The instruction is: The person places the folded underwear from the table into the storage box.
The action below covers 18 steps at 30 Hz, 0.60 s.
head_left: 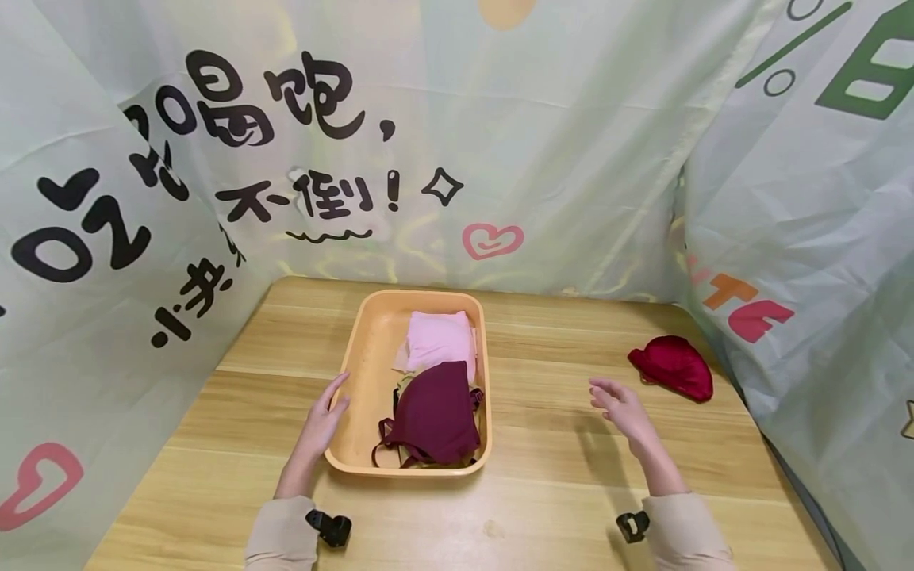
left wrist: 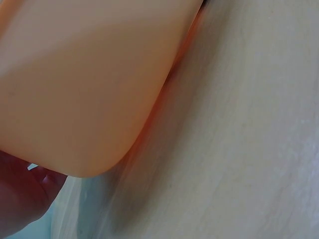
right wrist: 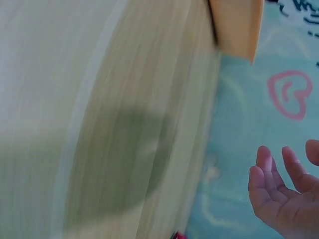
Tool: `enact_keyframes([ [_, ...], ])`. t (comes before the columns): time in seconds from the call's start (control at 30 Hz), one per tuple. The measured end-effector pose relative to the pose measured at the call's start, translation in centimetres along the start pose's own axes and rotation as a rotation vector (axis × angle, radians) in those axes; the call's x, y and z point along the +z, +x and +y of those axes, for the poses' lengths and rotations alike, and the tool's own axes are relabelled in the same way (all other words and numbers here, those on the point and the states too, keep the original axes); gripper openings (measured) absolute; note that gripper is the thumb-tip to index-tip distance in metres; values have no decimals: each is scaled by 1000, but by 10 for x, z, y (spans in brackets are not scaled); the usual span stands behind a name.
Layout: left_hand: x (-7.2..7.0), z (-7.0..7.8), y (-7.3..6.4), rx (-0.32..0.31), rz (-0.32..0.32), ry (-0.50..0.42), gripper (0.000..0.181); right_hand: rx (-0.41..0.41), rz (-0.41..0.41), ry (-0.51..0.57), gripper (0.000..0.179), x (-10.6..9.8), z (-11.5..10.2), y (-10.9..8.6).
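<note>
My left hand (head_left: 324, 416) is at the left side of a shallow orange plastic bin (head_left: 367, 349), fingers fairly straight along the rim and thumb close to the edge. In the left wrist view part of that hand (left wrist: 25, 194) shows beside the bin's corner, its fingertips hidden behind the wall. Inside the bin lie a burgundy bra (head_left: 437, 416) with its cups folded together and a folded pink garment (head_left: 439, 337) behind it. My right hand (head_left: 626, 412) hovers over the table, fingers loosely bent and holding nothing. A dark red satin folded bra (head_left: 674, 367) lies beyond it, to the right.
The wooden table (head_left: 543, 476) carries the bin left of centre. Printed fabric curtains (head_left: 571, 159) stand along the back and both sides, close to the table edges. More fabric peeks out from under the burgundy bra.
</note>
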<state>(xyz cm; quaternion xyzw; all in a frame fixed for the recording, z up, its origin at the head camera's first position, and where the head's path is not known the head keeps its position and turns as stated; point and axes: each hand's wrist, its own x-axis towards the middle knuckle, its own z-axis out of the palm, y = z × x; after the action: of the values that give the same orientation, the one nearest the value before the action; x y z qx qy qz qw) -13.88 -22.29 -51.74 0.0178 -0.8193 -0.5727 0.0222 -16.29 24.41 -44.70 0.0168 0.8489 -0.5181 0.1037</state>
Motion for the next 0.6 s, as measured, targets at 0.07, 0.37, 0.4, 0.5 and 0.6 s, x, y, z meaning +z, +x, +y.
enact_keyframes([
  [0.07,0,-1,0,3,5,1,46,9,9,-7,47,-8,4,2],
  [0.37,-2,-3,0,10,4,9,46,28,96,-53,51,-36,18,13],
  [0.4,-1,-3,0,10,4,8,46,31,117,-52,50,-38,19,14],
  [0.5,-1,-2,-1,6,3,3,46,46,190,-32,49,-43,24,17],
  [0.6,-1,-1,0,5,4,-3,46,65,275,-2,47,-47,29,21],
])
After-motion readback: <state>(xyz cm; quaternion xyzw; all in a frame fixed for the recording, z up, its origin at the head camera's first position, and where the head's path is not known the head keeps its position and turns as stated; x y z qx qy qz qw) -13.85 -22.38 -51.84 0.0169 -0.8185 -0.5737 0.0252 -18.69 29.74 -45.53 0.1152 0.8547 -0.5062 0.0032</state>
